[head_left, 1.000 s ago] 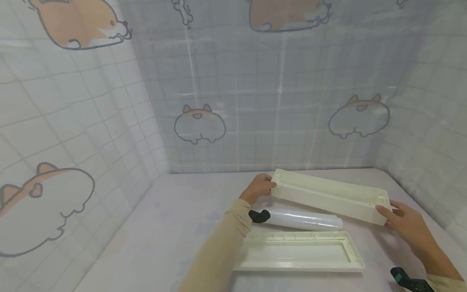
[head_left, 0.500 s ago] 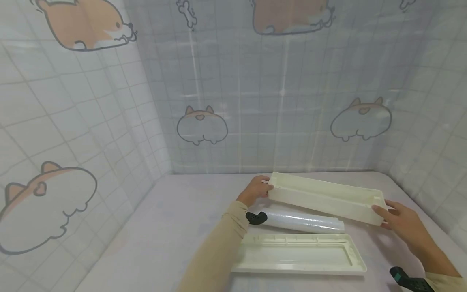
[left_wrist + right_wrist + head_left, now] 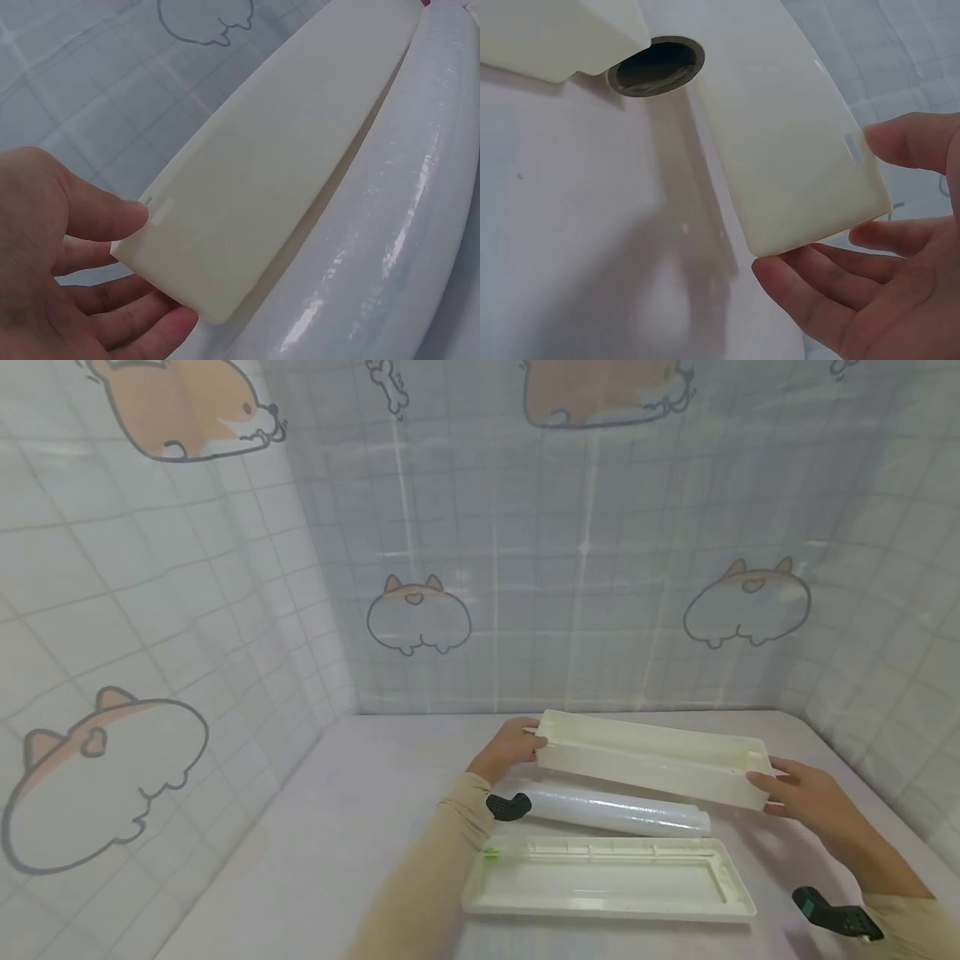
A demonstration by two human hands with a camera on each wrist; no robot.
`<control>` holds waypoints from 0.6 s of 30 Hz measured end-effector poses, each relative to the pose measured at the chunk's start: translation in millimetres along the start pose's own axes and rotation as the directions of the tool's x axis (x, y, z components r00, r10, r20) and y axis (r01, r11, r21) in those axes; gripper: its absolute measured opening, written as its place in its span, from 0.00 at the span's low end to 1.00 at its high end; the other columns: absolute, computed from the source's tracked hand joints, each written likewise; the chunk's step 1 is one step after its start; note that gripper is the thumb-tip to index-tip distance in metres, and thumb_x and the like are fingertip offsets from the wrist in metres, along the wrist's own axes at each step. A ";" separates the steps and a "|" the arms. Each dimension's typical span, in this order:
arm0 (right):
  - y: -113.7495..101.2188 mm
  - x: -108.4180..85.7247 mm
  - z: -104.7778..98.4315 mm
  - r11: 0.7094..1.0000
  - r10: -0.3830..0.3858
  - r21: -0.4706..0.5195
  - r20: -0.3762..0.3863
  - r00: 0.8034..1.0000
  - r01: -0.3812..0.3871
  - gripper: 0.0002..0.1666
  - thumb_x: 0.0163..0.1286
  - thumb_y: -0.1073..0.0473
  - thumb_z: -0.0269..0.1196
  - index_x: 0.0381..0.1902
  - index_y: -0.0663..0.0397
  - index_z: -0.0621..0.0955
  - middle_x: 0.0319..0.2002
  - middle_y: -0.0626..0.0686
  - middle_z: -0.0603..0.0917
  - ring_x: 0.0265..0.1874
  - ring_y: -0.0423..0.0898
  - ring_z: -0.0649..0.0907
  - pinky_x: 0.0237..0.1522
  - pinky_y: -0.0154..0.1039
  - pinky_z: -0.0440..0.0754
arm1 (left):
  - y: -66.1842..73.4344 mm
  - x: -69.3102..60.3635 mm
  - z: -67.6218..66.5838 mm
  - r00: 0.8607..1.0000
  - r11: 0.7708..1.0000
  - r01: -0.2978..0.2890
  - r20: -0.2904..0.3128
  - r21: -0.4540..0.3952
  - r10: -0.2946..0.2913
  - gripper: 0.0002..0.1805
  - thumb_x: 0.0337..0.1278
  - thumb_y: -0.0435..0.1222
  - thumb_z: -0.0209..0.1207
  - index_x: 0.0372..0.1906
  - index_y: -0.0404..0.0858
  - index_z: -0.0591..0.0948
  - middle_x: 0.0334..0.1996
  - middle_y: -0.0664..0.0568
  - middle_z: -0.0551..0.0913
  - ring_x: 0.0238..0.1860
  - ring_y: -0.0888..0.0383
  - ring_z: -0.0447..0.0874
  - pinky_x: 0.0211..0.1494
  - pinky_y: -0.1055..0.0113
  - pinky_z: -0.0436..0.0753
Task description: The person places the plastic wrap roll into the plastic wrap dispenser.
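Note:
My left hand (image 3: 506,750) holds the left end of a long off-white plastic box (image 3: 652,762), thumb on its near side wall (image 3: 247,172). At the other end, my right hand (image 3: 806,793) pinches the box between thumb and fingers. The box's hollow side faces up and toward me, and it slants down to the right. Just in front of it lies a glossy roll of plastic film (image 3: 615,812); its hollow core end (image 3: 660,67) shows in the right wrist view. Nearest me is a matching shallow lid (image 3: 592,885), inner side up, with a small green piece (image 3: 491,854) at its left.
The pale table (image 3: 315,835) is bounded by grid-patterned sheets (image 3: 517,635) with cartoon dogs at the back and both sides. A black device is strapped at each wrist, the left one (image 3: 508,807) overlapping the roll's left end.
Both hands have shifted the box a little to the left, its right end slightly higher. The roll and lid stay put; the lid's left end and green piece now show past my sleeve.

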State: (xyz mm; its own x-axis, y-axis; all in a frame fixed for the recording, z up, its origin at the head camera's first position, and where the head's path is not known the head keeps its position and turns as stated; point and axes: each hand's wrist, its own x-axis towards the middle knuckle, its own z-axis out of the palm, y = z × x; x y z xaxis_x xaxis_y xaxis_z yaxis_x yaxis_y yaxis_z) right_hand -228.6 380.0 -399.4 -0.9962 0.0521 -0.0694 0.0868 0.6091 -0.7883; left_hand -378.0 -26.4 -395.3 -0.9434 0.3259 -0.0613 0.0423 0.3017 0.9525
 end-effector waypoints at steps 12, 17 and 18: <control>-14.5 10.0 11.6 0.997 -0.057 0.061 0.038 0.998 0.055 0.52 0.78 0.43 0.55 0.73 0.82 0.48 0.69 0.81 0.56 0.63 0.70 0.72 0.49 0.42 0.85 | -9.7 -17.6 -24.2 1.000 0.999 0.003 -0.008 0.034 -0.003 0.29 0.66 0.35 0.61 0.68 0.29 0.70 0.54 0.38 0.80 0.50 0.43 0.83 0.55 0.56 0.83; -18.0 14.2 20.6 0.993 -0.070 0.102 0.047 0.996 0.065 0.50 0.78 0.45 0.56 0.73 0.82 0.50 0.71 0.81 0.54 0.67 0.73 0.66 0.52 0.45 0.83 | -15.1 -23.5 -31.7 1.000 0.998 0.011 -0.018 0.061 -0.010 0.30 0.67 0.36 0.61 0.69 0.31 0.69 0.57 0.37 0.78 0.51 0.43 0.83 0.56 0.55 0.82; -18.5 14.6 22.4 0.993 -0.074 0.100 0.046 0.996 0.069 0.49 0.78 0.45 0.56 0.73 0.82 0.51 0.71 0.80 0.54 0.66 0.73 0.66 0.52 0.45 0.84 | -16.8 -24.1 -32.8 1.000 0.998 0.012 -0.020 0.062 -0.010 0.30 0.67 0.36 0.61 0.70 0.31 0.68 0.58 0.37 0.77 0.51 0.43 0.83 0.56 0.55 0.82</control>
State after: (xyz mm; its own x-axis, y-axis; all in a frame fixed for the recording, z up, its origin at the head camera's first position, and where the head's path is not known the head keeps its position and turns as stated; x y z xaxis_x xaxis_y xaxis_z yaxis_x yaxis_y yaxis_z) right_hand -244.7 351.8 -399.5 -0.9988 -0.0292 -0.0388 0.0175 0.5289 -0.8485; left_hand -366.8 -68.8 -400.1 -0.9501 0.3051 -0.0654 0.0517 0.3608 0.9312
